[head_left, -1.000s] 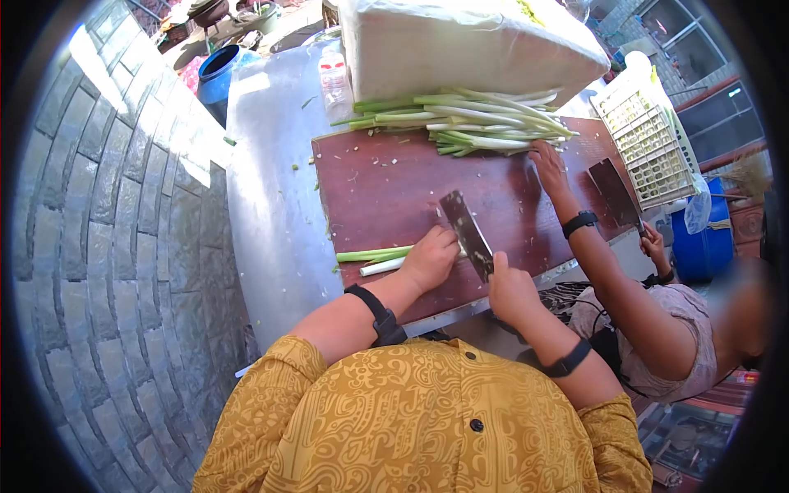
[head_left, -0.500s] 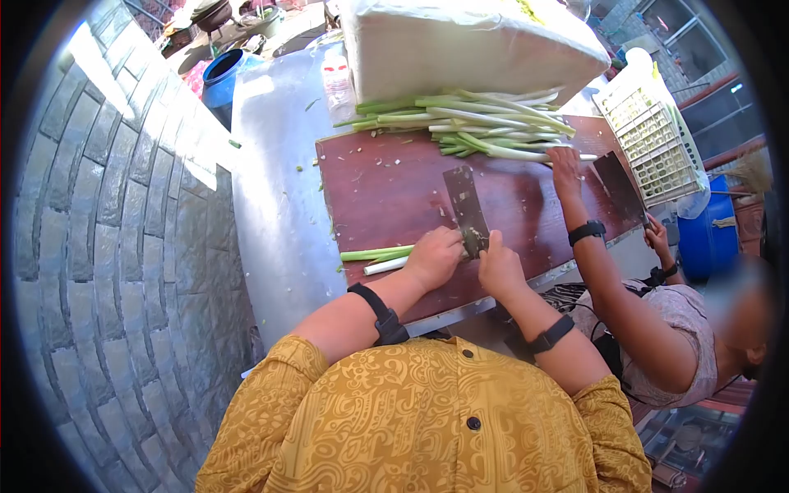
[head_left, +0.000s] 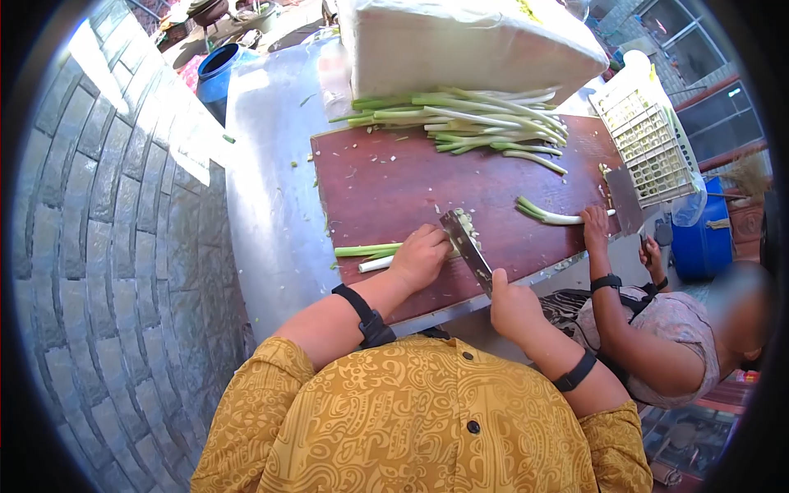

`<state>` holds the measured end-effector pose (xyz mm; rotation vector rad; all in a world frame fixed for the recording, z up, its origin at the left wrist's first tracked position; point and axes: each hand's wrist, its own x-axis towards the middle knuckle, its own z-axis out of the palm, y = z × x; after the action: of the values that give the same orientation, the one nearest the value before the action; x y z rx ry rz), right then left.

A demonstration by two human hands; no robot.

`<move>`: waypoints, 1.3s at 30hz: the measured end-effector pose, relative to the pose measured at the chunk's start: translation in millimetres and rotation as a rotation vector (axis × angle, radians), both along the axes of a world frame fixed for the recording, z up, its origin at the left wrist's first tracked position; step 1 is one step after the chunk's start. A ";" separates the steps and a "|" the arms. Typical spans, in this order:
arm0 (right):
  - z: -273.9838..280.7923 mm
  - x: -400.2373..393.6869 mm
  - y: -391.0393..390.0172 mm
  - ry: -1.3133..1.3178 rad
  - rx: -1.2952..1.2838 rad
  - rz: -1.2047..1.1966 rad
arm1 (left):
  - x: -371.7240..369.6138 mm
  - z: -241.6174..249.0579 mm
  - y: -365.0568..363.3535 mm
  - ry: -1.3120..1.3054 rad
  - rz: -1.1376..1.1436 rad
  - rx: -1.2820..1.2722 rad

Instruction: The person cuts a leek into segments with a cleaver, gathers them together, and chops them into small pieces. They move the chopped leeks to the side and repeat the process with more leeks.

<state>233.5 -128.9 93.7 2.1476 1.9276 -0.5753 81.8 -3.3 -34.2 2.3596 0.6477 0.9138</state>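
My left hand (head_left: 421, 258) is closed over a few scallions (head_left: 371, 253), whose green and white lengths stick out to its left on the red-brown cutting board (head_left: 370, 193). In my right hand (head_left: 514, 309) is the handle of a cleaver (head_left: 467, 246). Its blade stands on edge right beside my left fingertips. Small chopped scallion pieces (head_left: 468, 226) lie along the blade's far side. A larger pile of scallions (head_left: 493, 123) rests at the back of the board.
On the right, a co-worker's hand (head_left: 597, 228) holds a scallion (head_left: 546, 215) down, and their other hand holds a second cleaver (head_left: 628, 200). A white crate (head_left: 649, 148) stands beyond. Behind the pile sits a large white box (head_left: 460, 53); a brick wall (head_left: 123, 271) runs along the left.
My cleaver has turned from lying flatter to on edge, with chopped pieces showing beside it. The co-worker's hand has come nearer from the pile, bringing a scallion to their cleaver.
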 end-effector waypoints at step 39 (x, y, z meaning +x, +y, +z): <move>-38.0 2.0 30.1 0.136 0.270 -0.093 | -2.7 -2.0 -1.9 -0.075 0.008 -0.010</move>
<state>235.5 -98.8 55.7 2.4310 2.0898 -0.5144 79.1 -5.2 -36.2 2.3036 0.6312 0.9956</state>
